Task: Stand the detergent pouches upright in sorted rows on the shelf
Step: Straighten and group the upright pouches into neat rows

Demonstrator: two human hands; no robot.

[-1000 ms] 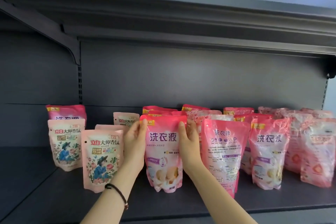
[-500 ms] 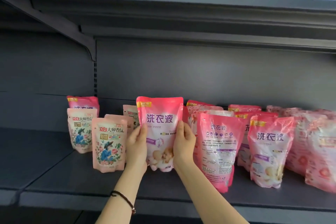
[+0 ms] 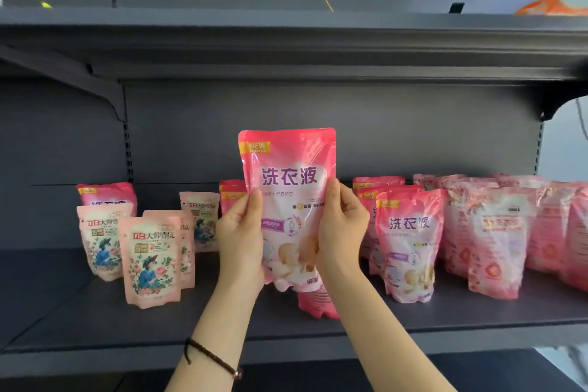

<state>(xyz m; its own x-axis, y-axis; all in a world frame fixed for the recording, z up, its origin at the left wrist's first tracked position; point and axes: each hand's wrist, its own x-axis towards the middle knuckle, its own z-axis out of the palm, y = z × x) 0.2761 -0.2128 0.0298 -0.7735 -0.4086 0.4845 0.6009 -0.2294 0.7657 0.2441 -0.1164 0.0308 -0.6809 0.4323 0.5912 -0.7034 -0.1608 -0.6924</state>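
I hold a bright pink detergent pouch [image 3: 288,188] upright in the air above the grey shelf [image 3: 222,325]. My left hand [image 3: 240,239] grips its left edge and my right hand [image 3: 342,229] grips its right edge. Behind its bottom, another pink pouch [image 3: 318,304] stands mostly hidden. To the left stand several pale pink floral pouches [image 3: 149,259], with one bright pink pouch [image 3: 108,196] behind them. To the right stands a matching bright pink pouch [image 3: 409,245], then several pouches with red print [image 3: 496,242].
An upper shelf [image 3: 286,38] overhangs close above, held by a bracket [image 3: 63,76] at the left. An orange package [image 3: 550,6] lies on it at the far right. The shelf's front edge [image 3: 127,360] runs below my forearms.
Both hands have lifted the bright pink pouch up off the shelf; it now hangs higher, in front of the back panel. The view has shifted upward and closer.
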